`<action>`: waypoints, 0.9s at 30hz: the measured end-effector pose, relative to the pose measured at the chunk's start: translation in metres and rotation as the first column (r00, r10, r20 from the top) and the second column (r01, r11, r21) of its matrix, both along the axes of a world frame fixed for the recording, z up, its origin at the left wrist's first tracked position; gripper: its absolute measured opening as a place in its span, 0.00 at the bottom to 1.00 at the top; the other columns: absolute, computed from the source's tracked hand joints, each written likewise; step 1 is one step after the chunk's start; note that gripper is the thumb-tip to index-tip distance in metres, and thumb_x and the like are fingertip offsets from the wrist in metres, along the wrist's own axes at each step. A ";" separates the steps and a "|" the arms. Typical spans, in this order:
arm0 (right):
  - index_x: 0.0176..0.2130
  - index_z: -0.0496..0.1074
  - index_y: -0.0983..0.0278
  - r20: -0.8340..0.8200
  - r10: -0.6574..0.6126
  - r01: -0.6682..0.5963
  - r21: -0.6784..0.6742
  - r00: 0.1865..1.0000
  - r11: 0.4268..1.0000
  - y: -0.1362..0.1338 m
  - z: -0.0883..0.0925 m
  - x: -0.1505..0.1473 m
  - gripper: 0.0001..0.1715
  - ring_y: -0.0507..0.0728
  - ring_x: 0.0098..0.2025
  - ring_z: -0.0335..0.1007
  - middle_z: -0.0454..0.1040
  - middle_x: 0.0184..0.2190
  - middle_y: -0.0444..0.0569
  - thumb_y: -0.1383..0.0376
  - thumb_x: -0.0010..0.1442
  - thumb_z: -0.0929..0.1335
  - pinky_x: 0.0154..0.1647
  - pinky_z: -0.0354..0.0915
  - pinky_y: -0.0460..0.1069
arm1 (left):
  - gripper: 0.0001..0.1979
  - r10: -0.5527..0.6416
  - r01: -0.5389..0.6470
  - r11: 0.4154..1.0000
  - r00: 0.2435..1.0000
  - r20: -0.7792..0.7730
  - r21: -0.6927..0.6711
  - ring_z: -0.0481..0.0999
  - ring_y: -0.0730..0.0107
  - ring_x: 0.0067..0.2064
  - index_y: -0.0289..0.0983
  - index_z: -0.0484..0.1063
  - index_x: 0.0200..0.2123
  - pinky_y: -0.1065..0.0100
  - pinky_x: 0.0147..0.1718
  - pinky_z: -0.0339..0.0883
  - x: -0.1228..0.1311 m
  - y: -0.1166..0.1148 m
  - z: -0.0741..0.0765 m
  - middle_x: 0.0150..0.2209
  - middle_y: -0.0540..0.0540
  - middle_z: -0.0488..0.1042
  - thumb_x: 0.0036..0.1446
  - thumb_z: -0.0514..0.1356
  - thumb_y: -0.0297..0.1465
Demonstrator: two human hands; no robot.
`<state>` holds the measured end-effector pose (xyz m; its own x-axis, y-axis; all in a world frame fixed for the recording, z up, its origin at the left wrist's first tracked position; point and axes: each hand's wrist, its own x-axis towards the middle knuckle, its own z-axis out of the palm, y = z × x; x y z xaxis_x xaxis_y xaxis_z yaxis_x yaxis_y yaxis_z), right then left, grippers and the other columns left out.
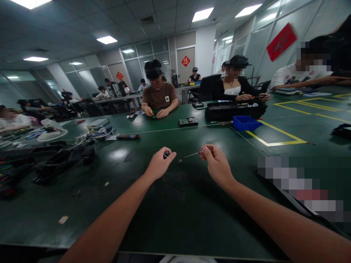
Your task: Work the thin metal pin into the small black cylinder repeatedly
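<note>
My left hand (161, 162) is closed around a small black round piece with a pale rim (166, 155), which the fingers partly cover. In my right hand (218, 164) is a thin screwdriver (192, 155) with a red handle. Its shaft points left, towards my left hand. Just beyond the screwdriver's tip, a small round metallic piece (180, 160) lies on the green tabletop (175, 219); it is too small to name. The tip and that piece look slightly apart.
Ahead lie a hard drive (188, 121), a blue bin (246, 123) and a long black tray (236, 110). A red-and-black pen-like tool (128, 136) and cables are on the left. Across the table a person (159, 96) handles a small green board. Yellow tape marks the right side.
</note>
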<state>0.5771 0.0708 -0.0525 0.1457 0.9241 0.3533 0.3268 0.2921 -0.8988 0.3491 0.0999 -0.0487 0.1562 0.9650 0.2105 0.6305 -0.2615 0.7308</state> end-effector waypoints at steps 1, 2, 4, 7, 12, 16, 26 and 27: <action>0.38 0.69 0.60 0.000 0.000 0.000 0.002 1.000 1.000 0.000 0.000 0.000 0.17 0.57 0.33 0.69 0.72 0.30 0.47 0.52 0.67 0.60 0.37 0.63 0.53 | 0.17 -0.012 0.012 1.000 0.999 -0.037 0.010 0.73 0.65 0.33 0.38 0.72 0.38 0.66 0.33 0.64 0.001 0.000 0.002 0.32 0.48 0.74 0.61 0.56 0.46; 0.38 0.69 0.60 -0.001 0.001 -0.001 0.004 1.000 1.000 0.000 0.000 0.000 0.17 0.57 0.34 0.69 0.72 0.30 0.47 0.52 0.67 0.60 0.37 0.63 0.53 | 0.15 -0.031 0.032 0.999 0.997 -0.069 0.018 0.73 0.64 0.35 0.39 0.72 0.38 0.65 0.34 0.65 0.001 0.000 0.004 0.33 0.48 0.75 0.62 0.56 0.44; 0.38 0.69 0.60 -0.007 -0.002 0.002 0.007 1.000 1.000 0.001 0.001 0.001 0.17 0.57 0.34 0.69 0.72 0.30 0.47 0.51 0.67 0.60 0.38 0.63 0.53 | 0.12 -0.087 0.093 0.995 0.988 -0.131 0.042 0.75 0.63 0.38 0.39 0.75 0.38 0.64 0.39 0.66 0.004 0.001 0.004 0.37 0.47 0.77 0.62 0.55 0.40; 0.38 0.69 0.60 -0.018 -0.006 0.006 0.011 1.000 1.000 0.001 0.001 0.001 0.17 0.58 0.34 0.69 0.72 0.30 0.48 0.51 0.66 0.60 0.38 0.64 0.53 | 0.12 -0.170 0.192 0.980 0.951 -0.259 0.060 0.75 0.61 0.42 0.41 0.78 0.40 0.62 0.44 0.66 0.008 0.008 -0.001 0.41 0.45 0.78 0.63 0.55 0.35; 0.38 0.69 0.61 -0.037 -0.005 0.006 0.030 0.999 1.000 0.002 0.000 0.001 0.17 0.57 0.33 0.68 0.73 0.29 0.48 0.51 0.66 0.61 0.37 0.64 0.53 | 0.15 -0.219 0.242 0.970 0.863 -0.456 -0.008 0.75 0.57 0.45 0.43 0.78 0.47 0.60 0.44 0.67 0.018 0.019 -0.012 0.45 0.44 0.78 0.60 0.59 0.39; 0.38 0.69 0.61 -0.058 0.003 0.000 0.042 0.998 0.999 0.004 -0.002 0.001 0.17 0.57 0.32 0.68 0.72 0.28 0.47 0.52 0.66 0.61 0.37 0.63 0.53 | 0.18 -0.212 0.237 0.971 0.798 -0.564 -0.029 0.75 0.55 0.45 0.43 0.76 0.51 0.60 0.42 0.68 0.026 0.025 -0.019 0.46 0.42 0.77 0.60 0.59 0.40; 0.39 0.69 0.61 -0.036 0.013 -0.012 0.016 0.999 1.000 0.003 -0.001 0.004 0.17 0.57 0.33 0.68 0.72 0.29 0.46 0.53 0.67 0.60 0.37 0.62 0.52 | 0.12 -0.154 0.142 0.980 0.984 -0.086 -0.139 0.75 0.68 0.28 0.36 0.77 0.38 0.67 0.29 0.64 0.010 0.033 -0.019 0.36 0.43 0.79 0.59 0.57 0.37; 0.39 0.69 0.61 -0.035 0.015 -0.014 0.016 0.999 1.000 0.002 0.000 0.004 0.17 0.57 0.33 0.68 0.72 0.29 0.47 0.52 0.66 0.60 0.37 0.62 0.52 | 0.12 -0.116 0.118 0.975 0.993 0.020 -0.191 0.73 0.71 0.25 0.36 0.76 0.37 0.68 0.26 0.63 0.005 0.033 -0.016 0.36 0.43 0.79 0.58 0.58 0.37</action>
